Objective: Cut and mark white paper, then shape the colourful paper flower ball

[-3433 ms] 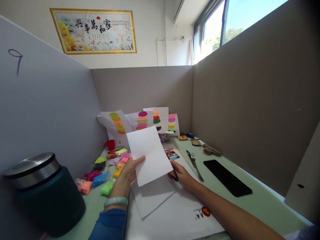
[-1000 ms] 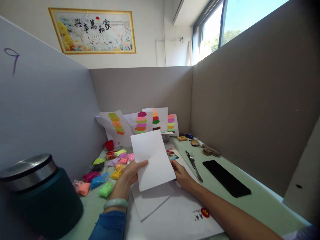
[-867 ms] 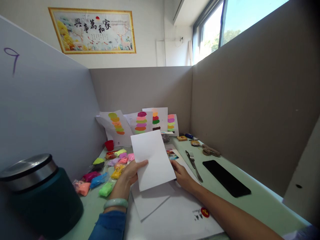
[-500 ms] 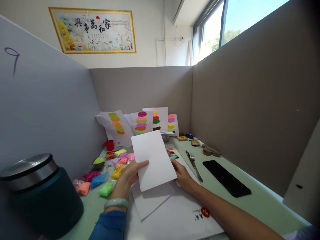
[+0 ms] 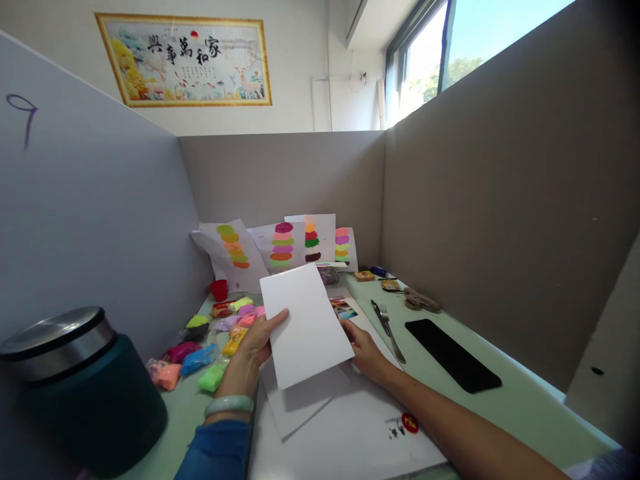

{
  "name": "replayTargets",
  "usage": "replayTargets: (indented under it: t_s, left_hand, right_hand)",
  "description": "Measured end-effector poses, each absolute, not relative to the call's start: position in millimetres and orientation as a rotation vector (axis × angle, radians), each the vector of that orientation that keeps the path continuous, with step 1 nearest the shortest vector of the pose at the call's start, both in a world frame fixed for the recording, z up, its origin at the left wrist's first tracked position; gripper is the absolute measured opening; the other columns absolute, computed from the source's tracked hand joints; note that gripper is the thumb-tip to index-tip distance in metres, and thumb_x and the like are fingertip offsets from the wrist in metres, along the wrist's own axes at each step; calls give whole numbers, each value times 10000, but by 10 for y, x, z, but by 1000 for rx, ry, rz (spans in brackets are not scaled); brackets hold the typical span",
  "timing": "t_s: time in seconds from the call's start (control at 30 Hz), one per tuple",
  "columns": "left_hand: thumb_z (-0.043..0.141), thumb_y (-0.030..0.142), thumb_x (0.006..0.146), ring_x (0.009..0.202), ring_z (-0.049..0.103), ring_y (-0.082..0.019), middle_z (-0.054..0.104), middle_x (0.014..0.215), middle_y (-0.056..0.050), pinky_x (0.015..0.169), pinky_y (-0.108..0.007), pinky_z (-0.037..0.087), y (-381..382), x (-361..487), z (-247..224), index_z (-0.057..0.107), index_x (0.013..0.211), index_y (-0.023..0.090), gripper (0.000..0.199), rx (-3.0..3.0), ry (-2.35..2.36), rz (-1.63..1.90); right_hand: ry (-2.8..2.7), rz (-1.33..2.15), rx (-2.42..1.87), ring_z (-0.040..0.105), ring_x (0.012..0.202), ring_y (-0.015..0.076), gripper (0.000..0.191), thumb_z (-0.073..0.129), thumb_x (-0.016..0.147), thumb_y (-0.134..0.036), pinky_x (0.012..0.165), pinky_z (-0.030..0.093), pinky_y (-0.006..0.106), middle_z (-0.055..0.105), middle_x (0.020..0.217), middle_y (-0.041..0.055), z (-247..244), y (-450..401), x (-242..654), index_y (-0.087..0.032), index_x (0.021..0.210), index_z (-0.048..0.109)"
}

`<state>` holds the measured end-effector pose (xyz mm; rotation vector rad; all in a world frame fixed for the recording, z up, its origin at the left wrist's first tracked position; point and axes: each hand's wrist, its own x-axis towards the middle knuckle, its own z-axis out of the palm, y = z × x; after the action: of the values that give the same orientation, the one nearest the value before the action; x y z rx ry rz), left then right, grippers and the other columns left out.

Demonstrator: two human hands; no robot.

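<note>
A blank white sheet of paper (image 5: pixel 306 327) is held up at a tilt in front of me. My left hand (image 5: pixel 259 341) grips its left edge, thumb on top and the other fingers underneath. On the right edge my right hand (image 5: pixel 364 348) is closed, its fingertips partly behind the paper. Below the held sheet lies another white sheet (image 5: pixel 295 413), resting on a larger white board (image 5: pixel 345 450) with a red logo. Beside my left hand are several small bags of coloured clay (image 5: pixel 213 377).
A dark green flask (image 5: pixel 95 407) stands at the left. Painted sheets (image 5: pixel 283 245) lean at the back near a red cup (image 5: pixel 219 290). On the right lie a fork (image 5: pixel 393 333), a knife (image 5: pixel 381 315), a black phone (image 5: pixel 453 355) and a brown item (image 5: pixel 421 301). Partitions surround the table.
The held sheet has shifted slightly left and lies at a slightly different tilt. My left hand has moved a little left with it; the right hand is nearly still.
</note>
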<state>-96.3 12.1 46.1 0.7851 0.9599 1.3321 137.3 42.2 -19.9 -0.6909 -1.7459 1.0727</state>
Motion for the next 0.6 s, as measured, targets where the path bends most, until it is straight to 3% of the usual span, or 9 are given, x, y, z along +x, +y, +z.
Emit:
replayTargets:
  t_s: [0.27, 0.6]
  left_hand:
    - [748, 165, 677, 772, 691, -255, 706, 997, -163, 738, -370, 571, 129, -969, 415, 606, 1091, 75, 446, 836, 997, 1314]
    - [773, 171, 647, 801, 685, -259, 712, 973, -129, 763, -387, 555, 145, -993, 367, 615, 1077, 113, 462, 893, 1008, 1266]
  right_hand:
    - [-1693, 1181, -675, 637, 926, 231, 382, 633, 778, -290, 794, 500, 337, 696, 968, 61, -238, 442, 1357, -188, 1141, 574]
    - [-1673, 1195, -658, 628, 916, 227, 357, 649, 768, -310, 786, 502, 333, 679, 953, 63, -172, 410, 1365, -174, 1090, 578]
